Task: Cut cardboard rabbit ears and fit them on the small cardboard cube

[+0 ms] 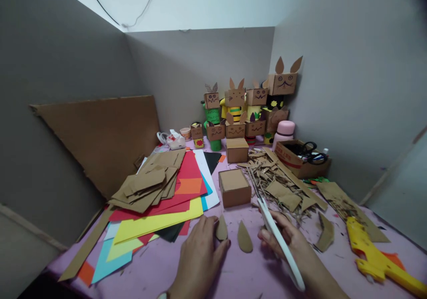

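My left hand point(199, 254) rests low at the centre, its thumb and fingers round a small leaf-shaped cardboard piece point(221, 228) on the table. A second leaf-shaped piece point(245, 237) lies flat between my hands. At the right, my right hand point(287, 241) holds white-handled scissors point(278, 241), their blades pointing up and away, near a closed cardboard box point(235, 191). Behind that box stands a smaller cardboard box point(237, 151).
Coloured paper point(160, 221) and stacked cardboard point(150, 181) lie left. Cardboard scraps point(283, 194), a yellow glue gun point(373, 256) and a box of tools point(293, 163) are right. Cardboard animal figures point(235, 98) and a pink bottle point(283, 134) stand at the back.
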The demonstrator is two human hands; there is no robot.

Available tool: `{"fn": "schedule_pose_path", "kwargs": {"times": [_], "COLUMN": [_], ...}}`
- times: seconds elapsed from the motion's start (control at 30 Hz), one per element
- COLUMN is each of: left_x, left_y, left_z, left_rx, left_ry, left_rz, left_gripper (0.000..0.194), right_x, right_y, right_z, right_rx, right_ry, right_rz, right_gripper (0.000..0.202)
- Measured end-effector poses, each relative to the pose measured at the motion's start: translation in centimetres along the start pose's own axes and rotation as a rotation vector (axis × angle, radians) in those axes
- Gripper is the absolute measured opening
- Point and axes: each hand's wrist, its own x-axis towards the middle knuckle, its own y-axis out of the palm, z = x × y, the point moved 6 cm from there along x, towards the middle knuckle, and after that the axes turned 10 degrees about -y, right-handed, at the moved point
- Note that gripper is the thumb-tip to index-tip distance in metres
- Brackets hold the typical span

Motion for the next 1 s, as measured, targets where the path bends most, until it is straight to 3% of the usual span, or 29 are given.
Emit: {"fn": "schedule_pose_path", "kwargs": {"times": [0.2,0.4,0.7,0.87,1.0], "left_x": [0.3,0.6,1.4,4.3,7.1], "left_y": [-0.3,-0.4,-1.2,-2.8,-4.1], "left_z": [0.1,0.0,0.2,-2.3,-5.1], "left_rx": [-0.045,-0.03,-0.499,-0.639,-0.615], "left_ry": [-0.001,0.001,0.014,0.002,0.05], "left_rz": [0.005,0.012,0.047,0.003,-0.105], "left_gripper": [0.035,0.016,0.021,0.027,0.026], "right_x": [0.1,0.0,0.4,1.0,1.3], "right_y": [0.1,0.1,-0.2,-1.1,-1.5], "right_z": [0.2,0.2,0.8,1.2,1.2], "right_rx": [0.025,0.038,0.139,0.161,0.179], "right_ry": [0.002,0.007,-0.044,-0.081,-0.085], "right_rz": [-0.007,-0.005,-0.069,-0.154,-0.155], "right_gripper": [0.058,0.056,0.061,0.058,0.059]}}
